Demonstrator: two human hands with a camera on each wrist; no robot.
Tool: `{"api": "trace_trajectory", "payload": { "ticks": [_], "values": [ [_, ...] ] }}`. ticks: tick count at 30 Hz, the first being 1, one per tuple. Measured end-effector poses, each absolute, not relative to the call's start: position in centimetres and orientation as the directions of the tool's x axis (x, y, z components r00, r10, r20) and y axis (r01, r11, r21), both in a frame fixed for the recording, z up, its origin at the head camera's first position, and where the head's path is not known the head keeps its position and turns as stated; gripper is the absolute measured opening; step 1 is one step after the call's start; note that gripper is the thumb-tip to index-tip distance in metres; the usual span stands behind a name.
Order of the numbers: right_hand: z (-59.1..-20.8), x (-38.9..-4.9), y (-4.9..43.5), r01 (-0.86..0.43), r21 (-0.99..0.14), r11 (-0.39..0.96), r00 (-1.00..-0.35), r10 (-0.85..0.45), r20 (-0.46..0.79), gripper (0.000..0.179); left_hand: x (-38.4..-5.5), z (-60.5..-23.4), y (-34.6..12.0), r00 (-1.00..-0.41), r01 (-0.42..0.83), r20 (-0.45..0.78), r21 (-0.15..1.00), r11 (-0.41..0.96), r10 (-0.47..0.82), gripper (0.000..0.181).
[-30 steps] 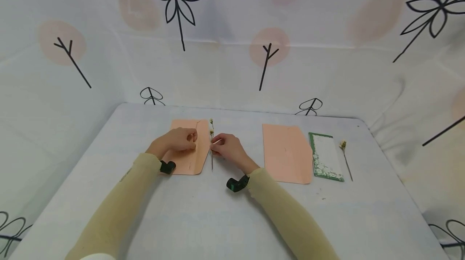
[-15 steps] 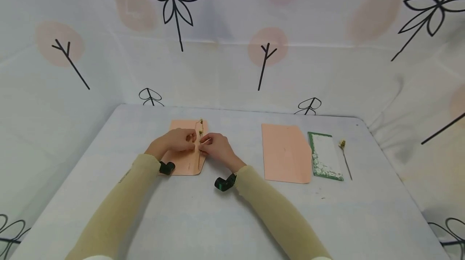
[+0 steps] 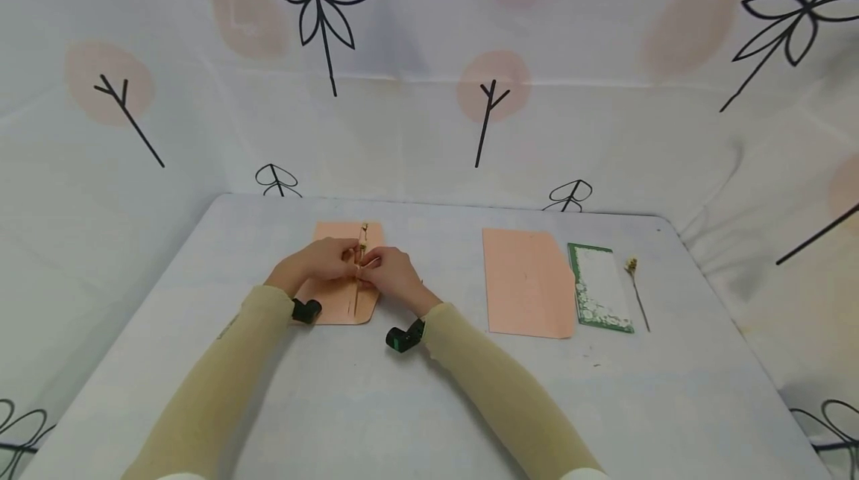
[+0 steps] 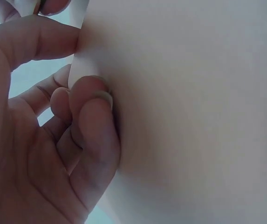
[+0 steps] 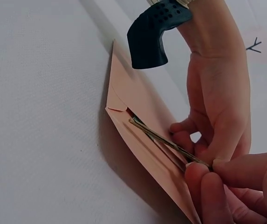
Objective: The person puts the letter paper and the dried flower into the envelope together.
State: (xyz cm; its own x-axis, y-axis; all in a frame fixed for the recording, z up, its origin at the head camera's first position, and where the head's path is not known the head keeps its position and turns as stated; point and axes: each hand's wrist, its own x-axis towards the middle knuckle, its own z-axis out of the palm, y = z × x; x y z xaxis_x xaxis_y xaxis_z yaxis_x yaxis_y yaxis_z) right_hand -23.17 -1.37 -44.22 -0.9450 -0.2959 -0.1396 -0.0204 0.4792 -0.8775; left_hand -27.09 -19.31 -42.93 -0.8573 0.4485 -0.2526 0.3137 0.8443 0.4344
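Head view: the right hand pinches a dried flower by its stem over a pink envelope (the one lying further left), whose edge the left hand grips.

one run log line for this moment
left hand: holds envelope | right hand: pinches dried flower over it | lying right: second envelope, green-edged card, second flower

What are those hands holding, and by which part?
The right hand pinches a slender dried yellow flower partway along its brown stem. The left hand touches a peach paper envelope; any grip is unclear.
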Motion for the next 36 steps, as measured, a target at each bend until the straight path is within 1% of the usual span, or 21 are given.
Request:
{"api": "trace_trajectory", "payload": {
  "ticks": [5,13,20,25,28,36],
  "values": [
    [-44.5,-23.3,-1.3,0.011,-0.899,0.438,-0.934,-0.317,-0.166,0.020,-27.3,-43.0,-19.6,-0.853,0.297,-0.249,0.491,0.819,0.459,0.014],
    [-44.8,-23.8,-1.6,0.061,-0.924,0.377,-0.935,-0.302,-0.185,0.016,-27.3,-43.1,-19.9,-0.849,0.268,-0.243,0.567,0.779,0.470,0.013],
    [-44.9,-24.0,-2.1,0.060,-0.923,0.379,-0.940,-0.289,-0.180,0.014,-27.0,-43.2,-20.6,-0.851,0.227,-0.216,0.671,0.706,0.479,0.011],
    [-44.6,-23.8,-2.1,0.021,-0.873,0.487,-0.938,-0.293,-0.185,0.014,-27.1,-43.4,-20.9,-0.854,0.251,-0.187,0.669,0.699,0.485,0.011],
    [-44.5,-23.8,-2.2,0.012,-0.849,0.528,-0.936,-0.293,-0.195,0.015,-27.1,-43.3,-21.0,-0.852,0.275,-0.176,0.651,0.707,0.493,0.011],
    [-44.6,-23.9,-2.2,0.027,-0.862,0.505,-0.926,-0.312,-0.212,0.017,-27.1,-42.6,-21.0,-0.856,0.286,-0.158,0.648,0.706,0.492,0.009]
  ]
}}
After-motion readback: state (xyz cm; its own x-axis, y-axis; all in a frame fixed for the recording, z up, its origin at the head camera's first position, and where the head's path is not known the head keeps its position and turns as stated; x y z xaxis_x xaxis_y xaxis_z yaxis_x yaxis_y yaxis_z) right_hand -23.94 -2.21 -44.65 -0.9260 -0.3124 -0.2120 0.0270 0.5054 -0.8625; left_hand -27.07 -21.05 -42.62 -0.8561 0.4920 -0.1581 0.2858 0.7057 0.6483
